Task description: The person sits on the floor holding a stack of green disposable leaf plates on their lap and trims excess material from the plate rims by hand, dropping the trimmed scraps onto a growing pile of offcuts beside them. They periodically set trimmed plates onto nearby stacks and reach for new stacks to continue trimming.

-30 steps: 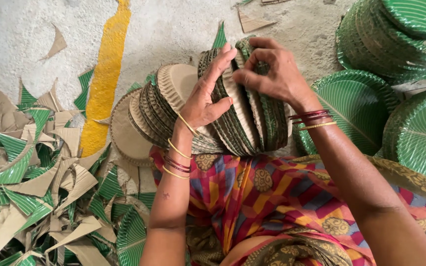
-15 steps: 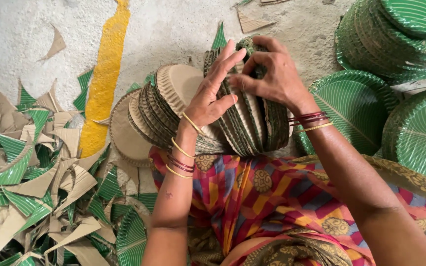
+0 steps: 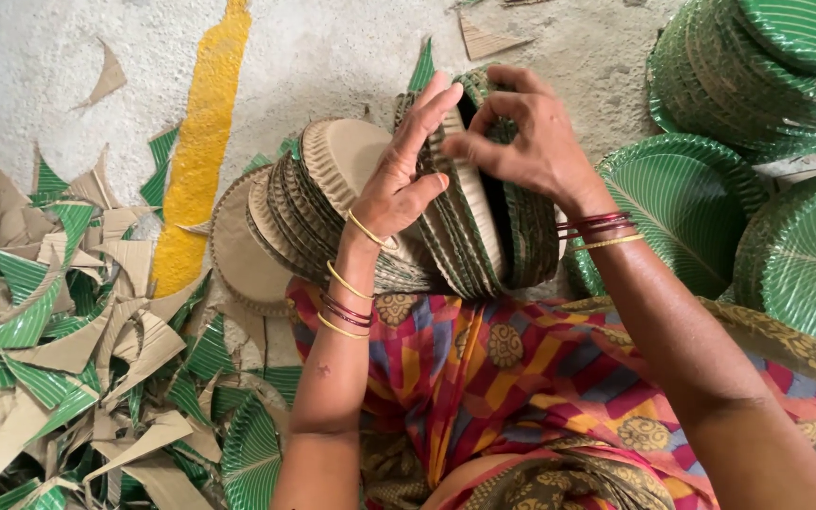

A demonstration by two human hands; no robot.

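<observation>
Floor (image 3: 351,47): pale and rough, with a yellow stripe (image 3: 202,142) running up it on my left.
Scraps (image 3: 59,331): green and brown paper offcuts heaped on the floor to my left, reaching down past my knee.
Green plates (image 3: 767,76): stacks of leaf-print paper plates to my right, one tall stack at the top corner, more (image 3: 682,208) leaning face-up just beside my right wrist.
Cloth (image 3: 521,378): my lap, in red, orange and blue print, under both forearms.
Row of plates (image 3: 332,208): the plates I am working, stood on edge in a long curved row lying sideways across the front of my lap, brown backs showing to the left, green rims at the right end.
Left hand (image 3: 399,179): fingers stretched flat against the brown back of a plate near the middle of the row, thumb out; it presses, it does not clasp.
Right hand (image 3: 531,132): curled over the top of the row, fingertips and thumb pinching plate rims and pulling a dark gap open between them.
Bangles (image 3: 606,227): red and gold on my right wrist, the same (image 3: 347,297) on my left.
</observation>
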